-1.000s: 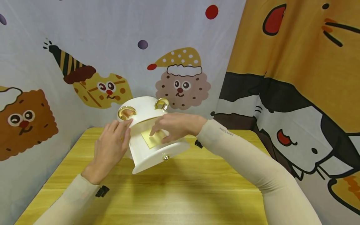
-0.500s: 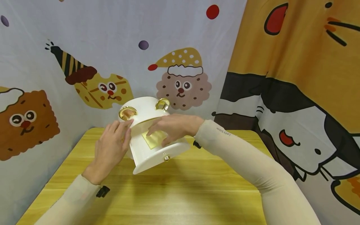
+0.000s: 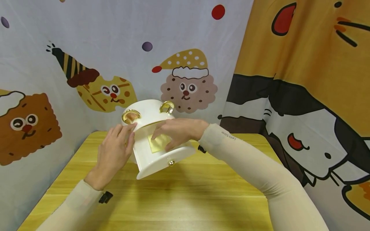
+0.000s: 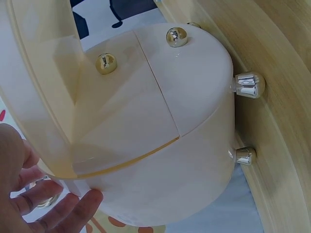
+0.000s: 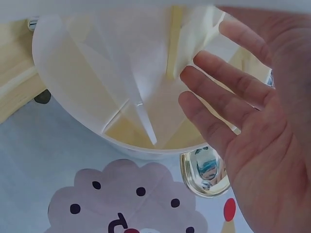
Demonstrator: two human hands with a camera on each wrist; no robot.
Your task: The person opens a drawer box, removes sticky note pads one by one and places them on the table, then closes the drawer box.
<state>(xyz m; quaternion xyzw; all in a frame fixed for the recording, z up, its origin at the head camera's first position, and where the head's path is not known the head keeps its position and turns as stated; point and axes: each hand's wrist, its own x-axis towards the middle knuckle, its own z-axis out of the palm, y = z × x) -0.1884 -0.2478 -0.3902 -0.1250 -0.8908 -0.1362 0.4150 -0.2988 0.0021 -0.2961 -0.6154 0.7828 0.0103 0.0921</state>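
Observation:
A white rounded box [image 3: 147, 107] with two gold rings like ears stands on the table, its drawer [image 3: 143, 157] pulled out. A yellow square pad, apparently sticky notes [image 3: 156, 146], lies in the drawer. Over it is my right hand [image 3: 177, 131], index finger and thumb at the pad and the other fingers fairly straight. Whether they pinch it is unclear. My left hand [image 3: 114, 149] rests its fingertips against the box's left side, below a gold ring [image 3: 131, 116]. In the left wrist view, those fingers [image 4: 58, 211] touch the white shell.
A gold knob [image 3: 171, 163] sticks out from the drawer front. Other gold knobs [image 4: 176, 37] and short gold feet [image 4: 250, 85] show in the left wrist view. The wooden table [image 3: 185, 199] extends toward me; printed curtains [image 3: 185, 32] stand behind and to the right.
The yellow pad has turned and shifted slightly to the right under my right hand, which has moved a little left. My left hand and the box hold their places.

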